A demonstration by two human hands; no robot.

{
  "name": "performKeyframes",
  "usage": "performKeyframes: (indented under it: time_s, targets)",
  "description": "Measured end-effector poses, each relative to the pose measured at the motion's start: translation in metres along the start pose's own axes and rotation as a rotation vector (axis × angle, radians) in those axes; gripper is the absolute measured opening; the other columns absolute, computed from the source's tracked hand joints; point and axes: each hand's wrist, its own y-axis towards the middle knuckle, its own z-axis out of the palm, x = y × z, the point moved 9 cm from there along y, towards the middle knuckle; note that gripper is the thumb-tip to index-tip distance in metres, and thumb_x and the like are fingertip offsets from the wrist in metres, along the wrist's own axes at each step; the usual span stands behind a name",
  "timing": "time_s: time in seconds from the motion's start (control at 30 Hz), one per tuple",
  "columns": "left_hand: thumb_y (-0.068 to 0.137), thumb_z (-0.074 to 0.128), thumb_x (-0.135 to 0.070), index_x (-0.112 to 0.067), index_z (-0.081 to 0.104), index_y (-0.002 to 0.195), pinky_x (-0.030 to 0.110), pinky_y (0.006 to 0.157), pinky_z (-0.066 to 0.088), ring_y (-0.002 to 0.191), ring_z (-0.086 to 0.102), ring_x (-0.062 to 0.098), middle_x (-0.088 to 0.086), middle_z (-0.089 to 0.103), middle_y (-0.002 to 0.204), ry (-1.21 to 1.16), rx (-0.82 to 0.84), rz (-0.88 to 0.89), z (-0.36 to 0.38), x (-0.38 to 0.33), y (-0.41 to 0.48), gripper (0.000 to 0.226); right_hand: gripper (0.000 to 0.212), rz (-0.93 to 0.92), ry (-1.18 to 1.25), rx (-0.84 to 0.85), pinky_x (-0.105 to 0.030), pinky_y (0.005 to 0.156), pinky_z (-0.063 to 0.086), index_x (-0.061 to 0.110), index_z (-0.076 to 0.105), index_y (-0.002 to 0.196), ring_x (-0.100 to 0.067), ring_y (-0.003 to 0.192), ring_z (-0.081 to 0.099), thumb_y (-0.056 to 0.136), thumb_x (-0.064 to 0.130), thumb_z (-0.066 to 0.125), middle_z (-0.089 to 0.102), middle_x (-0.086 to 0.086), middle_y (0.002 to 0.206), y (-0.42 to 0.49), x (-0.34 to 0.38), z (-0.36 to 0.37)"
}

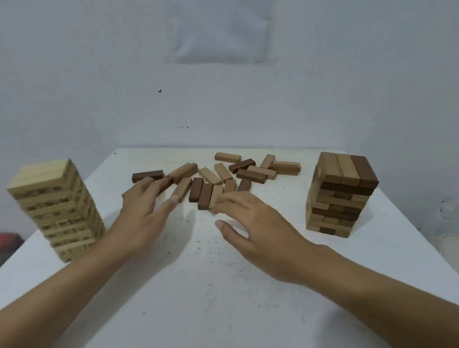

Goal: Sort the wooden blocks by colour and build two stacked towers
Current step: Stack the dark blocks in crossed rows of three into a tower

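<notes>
Two arms reach in. The left hand [144,210] is spread flat, its fingertips on a dark block [147,175]. The right hand [260,227] bends loosely over the loose blocks [250,174] in the middle and holds nothing. A swinging arm could knock over the pale tower [58,209] or the brown tower [342,201].

One view only, worn on the head. Looks forward and down across a white table [219,290] toward a pale wall [97,65]. Sits close, taking in both forearms from the bottom corners, with the left hand [141,209] and right hand [260,227] mid-frame. Frames a pale tower [55,206] at left and a mixed brown tower [342,196] at right, straight lines bowed by the wide angle.
</notes>
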Motion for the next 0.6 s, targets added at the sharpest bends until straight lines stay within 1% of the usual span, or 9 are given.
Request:
performKeyframes:
  time_s: [0.03, 0.1, 0.17, 0.27, 0.33, 0.4, 0.47, 0.53, 0.6]
  targets:
    - [0.085, 0.034, -0.07, -0.034, 0.046, 0.149, 0.047, 0.12, 0.024, 0.146, 0.026, 0.02, -0.006, 0.042, 0.148, 0.042, -0.007, -0.011, 0.001, 0.006, 0.001, 0.074, 0.032, -0.008, -0.014, 0.007, -0.002, 0.104, 0.02, 0.021, 0.06, 0.131, 0.004, 0.131, 0.034, 0.106, 0.034, 0.044, 0.051, 0.013, 0.138, 0.009, 0.001, 0.006]
    - [0.089, 0.029, -0.069, -0.037, 0.037, 0.153, 0.052, 0.123, 0.017, 0.152, 0.01, 0.023, -0.005, 0.03, 0.156, 0.141, 0.01, -0.014, 0.005, 0.01, 0.002, 0.072, 0.035, -0.011, -0.047, 0.022, -0.01, 0.111, 0.022, 0.02, 0.059, 0.134, 0.002, 0.135, 0.032, 0.106, 0.034, 0.043, 0.05, 0.011, 0.143, 0.025, 0.0, 0.016]
    - [0.1, 0.029, -0.062, -0.031, 0.029, 0.155, 0.051, 0.122, 0.012, 0.155, -0.005, 0.019, -0.001, 0.018, 0.162, 0.257, 0.039, -0.035, 0.012, 0.015, 0.002, 0.063, 0.036, -0.01, -0.066, 0.036, -0.018, 0.113, 0.024, 0.019, 0.057, 0.135, -0.001, 0.136, 0.033, 0.107, 0.034, 0.042, 0.049, 0.009, 0.144, 0.04, -0.001, 0.024]
    - [0.103, 0.027, -0.058, -0.02, 0.019, 0.16, 0.051, 0.121, 0.012, 0.154, -0.012, 0.016, 0.0, 0.002, 0.168, 0.402, 0.049, -0.064, 0.015, 0.021, 0.003, 0.069, 0.036, -0.039, -0.116, 0.07, -0.025, 0.116, 0.026, 0.016, 0.057, 0.135, -0.007, 0.137, 0.036, 0.108, 0.031, 0.039, 0.052, 0.006, 0.143, 0.058, 0.0, 0.037]
    - [0.103, 0.026, -0.056, -0.017, 0.017, 0.161, 0.051, 0.12, 0.011, 0.154, -0.015, 0.018, 0.0, 0.0, 0.168, 0.455, 0.042, -0.062, 0.015, 0.018, 0.0, 0.07, 0.037, -0.053, -0.16, 0.092, -0.024, 0.115, 0.022, 0.014, 0.056, 0.138, -0.01, 0.138, 0.037, 0.108, 0.027, 0.039, 0.053, 0.002, 0.144, 0.069, -0.001, 0.046]
    - [0.103, 0.027, -0.055, -0.017, 0.017, 0.16, 0.051, 0.118, 0.013, 0.154, -0.02, 0.023, 0.001, 0.007, 0.166, 0.478, 0.052, -0.041, 0.019, 0.015, -0.005, 0.069, 0.039, -0.063, -0.184, 0.12, -0.023, 0.116, 0.019, 0.011, 0.053, 0.141, -0.013, 0.141, 0.036, 0.107, 0.022, 0.039, 0.051, -0.002, 0.148, 0.078, -0.002, 0.054]
    - [0.104, 0.028, -0.054, -0.016, 0.018, 0.159, 0.048, 0.115, 0.017, 0.155, -0.014, 0.022, 0.003, 0.013, 0.163, 0.506, 0.068, -0.029, 0.022, 0.014, -0.009, 0.068, 0.04, -0.087, -0.204, 0.154, -0.028, 0.119, 0.019, 0.01, 0.051, 0.143, -0.015, 0.143, 0.035, 0.105, 0.017, 0.04, 0.05, -0.003, 0.15, 0.084, -0.002, 0.061]
    - [0.104, 0.029, -0.053, -0.018, 0.027, 0.156, 0.04, 0.105, 0.02, 0.152, 0.005, 0.02, 0.0, 0.024, 0.158, 0.535, 0.042, -0.007, 0.019, 0.011, -0.01, 0.062, 0.039, -0.103, -0.203, 0.171, -0.032, 0.118, 0.024, 0.01, 0.055, 0.14, -0.014, 0.14, 0.037, 0.103, 0.014, 0.042, 0.052, -0.001, 0.146, 0.088, -0.002, 0.065]
    - [0.103, 0.03, -0.051, -0.023, 0.04, 0.146, 0.033, 0.094, 0.015, 0.141, 0.026, 0.016, -0.005, 0.039, 0.143, 0.523, -0.002, 0.021, 0.011, 0.005, -0.011, 0.052, 0.037, -0.092, -0.197, 0.168, -0.033, 0.115, 0.025, 0.014, 0.058, 0.135, -0.012, 0.134, 0.039, 0.102, 0.014, 0.042, 0.053, 0.003, 0.143, 0.09, -0.004, 0.065]
